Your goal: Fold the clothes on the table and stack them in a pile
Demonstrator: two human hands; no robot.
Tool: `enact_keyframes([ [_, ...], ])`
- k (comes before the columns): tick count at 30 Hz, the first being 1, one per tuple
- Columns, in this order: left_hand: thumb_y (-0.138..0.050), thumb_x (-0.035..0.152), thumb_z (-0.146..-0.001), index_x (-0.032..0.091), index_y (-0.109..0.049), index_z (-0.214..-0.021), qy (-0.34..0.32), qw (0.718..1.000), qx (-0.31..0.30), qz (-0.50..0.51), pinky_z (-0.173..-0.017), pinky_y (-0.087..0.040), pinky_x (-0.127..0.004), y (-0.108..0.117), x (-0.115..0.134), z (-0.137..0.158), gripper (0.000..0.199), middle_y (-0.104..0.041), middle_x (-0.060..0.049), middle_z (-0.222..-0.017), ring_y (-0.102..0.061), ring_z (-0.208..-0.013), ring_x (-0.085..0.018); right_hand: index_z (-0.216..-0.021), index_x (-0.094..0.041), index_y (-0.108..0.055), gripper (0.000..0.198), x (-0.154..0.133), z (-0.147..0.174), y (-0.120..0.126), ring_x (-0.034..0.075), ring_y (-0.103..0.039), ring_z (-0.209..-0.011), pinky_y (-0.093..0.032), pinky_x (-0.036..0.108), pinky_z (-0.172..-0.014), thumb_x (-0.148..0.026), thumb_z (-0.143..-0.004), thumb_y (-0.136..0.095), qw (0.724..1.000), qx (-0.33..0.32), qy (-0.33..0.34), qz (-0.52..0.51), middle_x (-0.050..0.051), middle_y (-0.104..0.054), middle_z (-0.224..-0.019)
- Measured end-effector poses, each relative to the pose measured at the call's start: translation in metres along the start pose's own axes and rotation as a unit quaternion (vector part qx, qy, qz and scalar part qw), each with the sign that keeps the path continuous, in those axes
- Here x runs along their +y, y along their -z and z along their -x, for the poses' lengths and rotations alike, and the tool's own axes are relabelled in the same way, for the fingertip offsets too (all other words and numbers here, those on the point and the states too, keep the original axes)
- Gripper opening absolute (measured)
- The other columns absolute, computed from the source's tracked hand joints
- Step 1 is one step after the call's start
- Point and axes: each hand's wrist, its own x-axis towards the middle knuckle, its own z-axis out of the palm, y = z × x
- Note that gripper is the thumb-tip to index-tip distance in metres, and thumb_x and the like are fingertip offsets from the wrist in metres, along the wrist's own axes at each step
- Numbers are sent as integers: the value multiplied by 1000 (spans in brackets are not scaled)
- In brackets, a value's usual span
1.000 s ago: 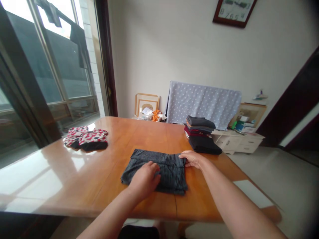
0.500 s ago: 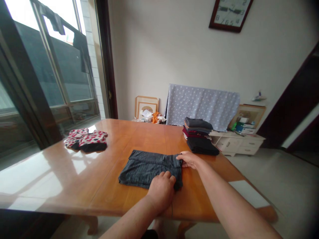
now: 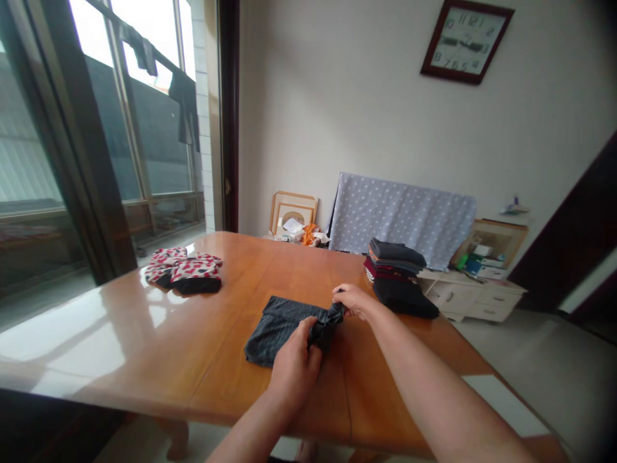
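A dark grey folded garment (image 3: 276,331) lies on the wooden table in front of me, its exact kind not clear. My right hand (image 3: 353,300) pinches its far right corner and holds that end up off the table. Lower down, my left hand (image 3: 297,360) grips the near part of the same raised end, thumb on top. The cloth between the two hands is bunched and bent over to the left. The garment's left part rests flat.
A stack of folded clothes (image 3: 398,283) stands at the table's right side. A red, white and black patterned garment (image 3: 186,270) lies at the left. A white sheet (image 3: 504,402) is near the right edge of the wooden table (image 3: 231,373). Behind stands a white cabinet (image 3: 482,302).
The garment's right end has come up off the table and bent leftward. My left hand has gone from pressing on the cloth to gripping it. The view has shifted a little.
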Motion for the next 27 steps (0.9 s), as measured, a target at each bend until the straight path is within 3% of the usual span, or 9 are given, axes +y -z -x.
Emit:
enact_keyframes([
  [6,-51,21,-84,25,-45,-138,35,991,51,-116,-92,-38,-42,32,-16,7,54,-72,-9,-106,-65,-105,-29,-77,-18,-65,7,-45,-14,-50,9,-46,-41,-36,21,-44,-18,-70,-66,995,-5,33,96,-3,-56,-52],
  [11,-50,20,-84,24,-43,-142,60,983,96,-147,-95,-32,-41,52,-32,17,59,-71,-7,-107,-63,-107,-27,-74,-17,-65,5,-69,-26,-94,11,-50,-41,-37,21,-43,-18,-69,-67,986,-12,45,159,-2,-58,-51],
  [17,-51,21,-83,31,-55,-133,76,981,79,-163,-92,-31,-41,70,-46,27,52,-72,-5,-100,-63,-96,-25,-64,-18,-64,11,-80,-45,-138,15,-51,-40,-38,24,-41,-22,-66,-74,979,-41,36,195,2,-57,-48],
  [21,-51,24,-82,27,-62,-119,98,979,68,-167,-89,-30,-42,76,-51,29,38,-71,-6,-94,-62,-95,-27,-64,-18,-63,19,-80,-52,-164,18,-54,-40,-41,27,-41,-28,-65,-79,980,-38,4,194,3,-55,-45],
  [24,-53,28,-82,25,-64,-110,116,975,45,-183,-85,-30,-41,79,-55,28,30,-71,-6,-92,-60,-98,-29,-71,-17,-62,29,-79,-55,-175,20,-57,-42,-46,30,-43,-44,-74,-75,985,-37,-19,170,5,-56,-48],
  [27,-51,37,-87,26,-66,-101,125,971,29,-203,-82,-31,-40,82,-55,26,23,-70,-7,-97,-59,-99,-29,-81,-18,-60,41,-76,-58,-169,19,-59,-47,-49,29,-46,-58,-86,-57,990,-35,-14,137,6,-59,-54],
])
